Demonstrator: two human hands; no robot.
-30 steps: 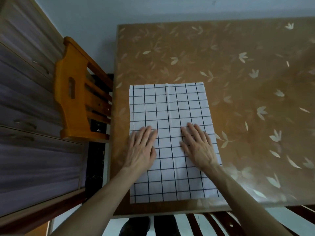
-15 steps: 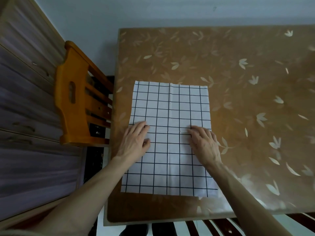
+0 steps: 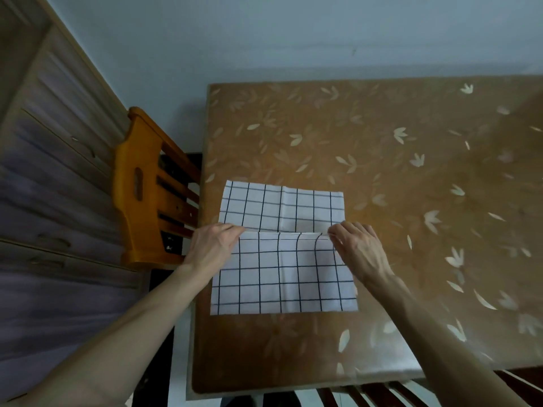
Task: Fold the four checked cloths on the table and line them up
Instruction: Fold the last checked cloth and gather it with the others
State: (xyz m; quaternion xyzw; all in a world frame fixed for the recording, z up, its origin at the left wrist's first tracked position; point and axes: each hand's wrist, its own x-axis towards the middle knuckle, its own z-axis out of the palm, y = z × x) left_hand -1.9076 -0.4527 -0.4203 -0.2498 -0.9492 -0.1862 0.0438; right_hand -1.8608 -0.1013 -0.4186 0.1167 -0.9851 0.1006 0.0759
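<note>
One white cloth with a black check lies on the brown leaf-patterned table, near its left front corner. My left hand pinches the cloth's left edge about halfway up. At the same height my right hand pinches the right edge. Between the two hands a raised fold line runs straight across the cloth. The far half lies flat beyond that line, and the near half stretches toward me. No other checked cloth is in view.
An orange wooden chair stands close against the table's left side. Wooden drawers fill the far left. The slatted back of another chair shows below the table's front edge. A pale wall runs behind the table.
Both hands slid outward from lying flat on the cloth to its side edges and pinched them. A fold line has risen across the middle of the cloth.
</note>
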